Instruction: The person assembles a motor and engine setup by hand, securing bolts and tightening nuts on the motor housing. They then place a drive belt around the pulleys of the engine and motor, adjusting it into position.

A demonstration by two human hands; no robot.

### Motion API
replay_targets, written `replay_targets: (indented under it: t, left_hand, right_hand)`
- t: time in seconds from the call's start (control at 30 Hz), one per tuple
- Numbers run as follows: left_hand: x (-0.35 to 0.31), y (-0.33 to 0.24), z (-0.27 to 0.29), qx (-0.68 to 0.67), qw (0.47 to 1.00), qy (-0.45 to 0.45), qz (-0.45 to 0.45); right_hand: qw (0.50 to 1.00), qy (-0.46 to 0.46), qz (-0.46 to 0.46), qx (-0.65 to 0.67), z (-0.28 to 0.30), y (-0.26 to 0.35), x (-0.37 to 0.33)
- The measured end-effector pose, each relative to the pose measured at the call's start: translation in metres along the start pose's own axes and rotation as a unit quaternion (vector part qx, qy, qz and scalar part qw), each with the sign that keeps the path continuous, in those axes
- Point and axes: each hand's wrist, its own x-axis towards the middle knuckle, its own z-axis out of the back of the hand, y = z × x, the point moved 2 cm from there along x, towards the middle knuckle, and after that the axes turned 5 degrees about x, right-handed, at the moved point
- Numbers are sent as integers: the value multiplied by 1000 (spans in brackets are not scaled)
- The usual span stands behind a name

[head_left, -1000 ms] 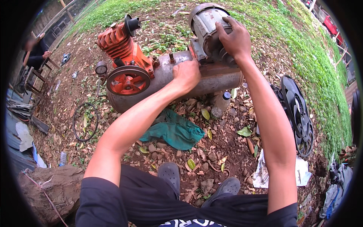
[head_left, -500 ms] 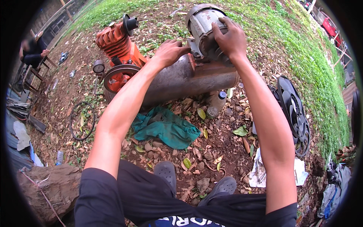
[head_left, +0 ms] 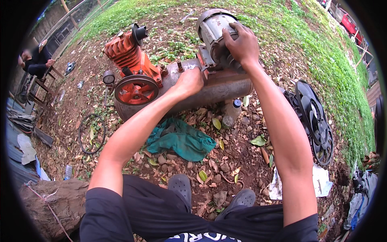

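Observation:
An air compressor lies across the ground ahead, its long grey tank (head_left: pixel 225 86) carrying an orange pump head (head_left: pixel 128 54) and a spoked flywheel (head_left: pixel 137 89) at the left. On the tank's right end a grey electric motor (head_left: pixel 215 30) sits tilted on its mount. My right hand (head_left: pixel 244 45) grips the motor's near side, fingers over the casing. Beside the motor's foot, my left hand (head_left: pixel 189 83) is closed in a fist against the mount's edge; whatever its fingers pinch is hidden.
A green cloth (head_left: pixel 181 141) and a clear bottle (head_left: pixel 231 113) lie in front of the tank. A black belt (head_left: pixel 92 134) is on the ground at left, a black fan (head_left: pixel 313 115) at right. White sheet (head_left: pixel 320 179) lies nearer. Another person (head_left: pixel 38 64) sits far left.
My left hand has moved down and right from the tank's top, its fingers curling closed at the motor mount. My right hand stays on the motor. The view has shifted slightly.

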Motion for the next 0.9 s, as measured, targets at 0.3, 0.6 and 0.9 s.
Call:
replay_targets:
  t: [0.3, 0.6, 0.9]
  left_hand:
    - [2, -2, -18, 48, 994, -95, -25]
    - [21, 10, -6, 146, 982, -91, -83]
    - [56, 34, 24, 260, 936, -85, -223]
  right_hand:
    - [1000, 21, -1, 16, -1, -1, 1]
    - [1000, -5, 20, 11, -3, -5, 1]
    - [999, 52, -11, -1, 4, -2, 1]
